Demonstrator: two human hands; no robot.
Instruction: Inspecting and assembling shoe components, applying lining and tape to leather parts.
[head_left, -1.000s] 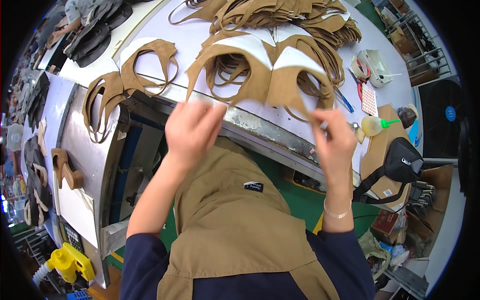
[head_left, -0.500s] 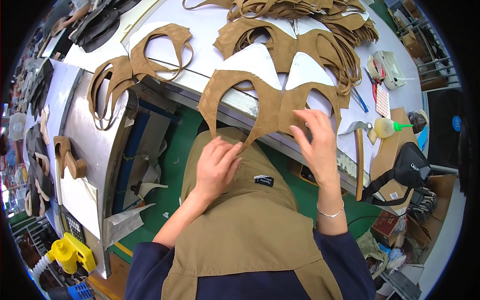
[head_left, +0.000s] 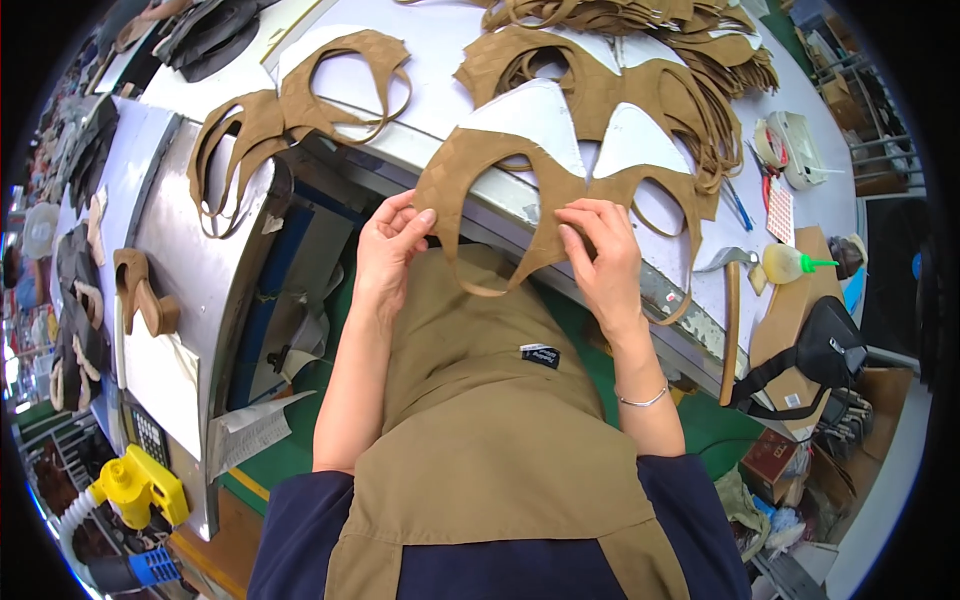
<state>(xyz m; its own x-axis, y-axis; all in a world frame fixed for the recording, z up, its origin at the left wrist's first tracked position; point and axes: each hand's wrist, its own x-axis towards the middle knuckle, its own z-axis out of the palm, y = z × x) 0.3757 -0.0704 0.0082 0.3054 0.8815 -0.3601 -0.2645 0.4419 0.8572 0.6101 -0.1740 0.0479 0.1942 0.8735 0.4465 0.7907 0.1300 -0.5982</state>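
Observation:
A brown woven-pattern shoe upper (head_left: 445, 175) with a white lining (head_left: 535, 120) hangs over the front edge of the worktable. My left hand (head_left: 385, 250) pinches its left side between thumb and fingers. On the other side of its large opening, my right hand (head_left: 608, 262) grips the brown material with bent fingers. Adjoining it on the right is another brown piece (head_left: 650, 178) with a white lining; whether the two are joined I cannot tell. Just behind lie more brown uppers (head_left: 540, 50), partly covered by these pieces.
Brown uppers (head_left: 300, 92) lie at the table's left, and a thick pile (head_left: 700, 50) at the back. A hammer (head_left: 731, 330), glue bottle (head_left: 783, 263) and black bag (head_left: 828, 345) are at right. A brown shoe (head_left: 145, 290) and yellow device (head_left: 140, 487) are at left.
My left hand has moved up to the upper's left edge and taken hold of it. My right hand has come down and left onto the material. The view has shifted slightly.

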